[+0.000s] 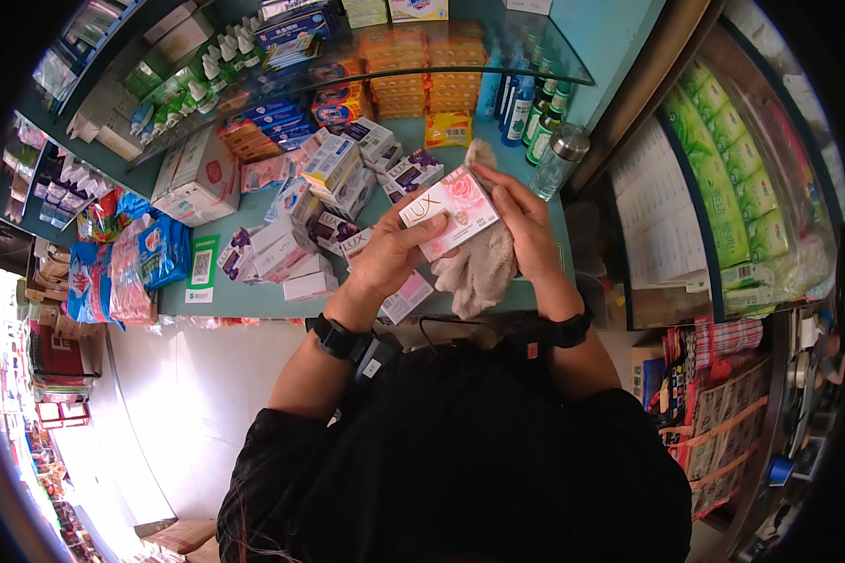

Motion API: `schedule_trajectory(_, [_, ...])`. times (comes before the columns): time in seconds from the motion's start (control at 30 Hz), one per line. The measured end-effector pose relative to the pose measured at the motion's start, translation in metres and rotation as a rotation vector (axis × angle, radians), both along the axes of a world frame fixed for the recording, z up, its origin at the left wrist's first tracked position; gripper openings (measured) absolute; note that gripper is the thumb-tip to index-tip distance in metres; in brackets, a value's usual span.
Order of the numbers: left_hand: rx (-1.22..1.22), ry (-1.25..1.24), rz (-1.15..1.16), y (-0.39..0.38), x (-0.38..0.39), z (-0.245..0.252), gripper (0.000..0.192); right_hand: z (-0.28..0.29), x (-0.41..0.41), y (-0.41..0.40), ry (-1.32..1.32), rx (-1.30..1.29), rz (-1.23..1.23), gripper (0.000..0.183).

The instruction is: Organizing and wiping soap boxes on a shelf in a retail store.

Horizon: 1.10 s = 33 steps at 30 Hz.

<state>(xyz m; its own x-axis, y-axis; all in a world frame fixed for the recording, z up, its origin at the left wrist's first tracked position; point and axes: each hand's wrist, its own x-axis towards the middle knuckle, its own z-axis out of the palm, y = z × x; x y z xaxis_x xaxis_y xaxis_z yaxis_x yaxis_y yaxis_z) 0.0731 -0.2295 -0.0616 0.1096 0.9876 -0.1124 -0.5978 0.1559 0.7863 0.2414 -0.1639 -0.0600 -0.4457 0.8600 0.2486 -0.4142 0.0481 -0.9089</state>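
A white and pink Lux soap box [465, 200] is held up over the counter, its printed rose face turned toward me. My left hand [387, 257] grips its left end, thumb across the front. At the box's right edge is my right hand [528, 225], holding a beige fluffy cloth [482, 271] that hangs behind and below the box. Some right fingers are hidden by the cloth. Beneath my left hand lies another pink and white soap box [407, 297]. Farther left is a loose heap of white and pink boxes [282, 250], with purple-marked Lux boxes [414, 172] beyond.
A glass shelf edge [422, 70] juts over the back of the counter [253, 302]. Glass bottles [539, 130] and a clear jar [562, 158] stand at the back right. A green code card [202, 267] and bagged detergent packs [137, 260] are on the left.
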Motion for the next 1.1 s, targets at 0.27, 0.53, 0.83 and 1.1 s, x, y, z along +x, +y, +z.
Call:
schedule_trajectory(0.27, [-0.043,-0.131,0.066,0.005,0.000,-0.003,0.034,0.007,0.007,-0.011,-0.176,0.319,-0.058,0.039])
schedule_trajectory(0.53, [-0.093,-0.235,0.121,0.012,0.017,0.002,0.036,0.005,-0.013,-0.013,-0.341,0.688,-0.370,0.050])
schedule_trajectory(0.83, [-0.066,-0.266,0.048,0.013,0.002,-0.010,0.032,0.013,-0.012,-0.018,-0.511,0.995,-0.202,0.038])
schedule_trajectory(1.1, [-0.162,-0.355,0.287,0.008,0.016,0.002,0.034,0.008,-0.009,-0.019,-0.456,0.893,-0.070,0.035])
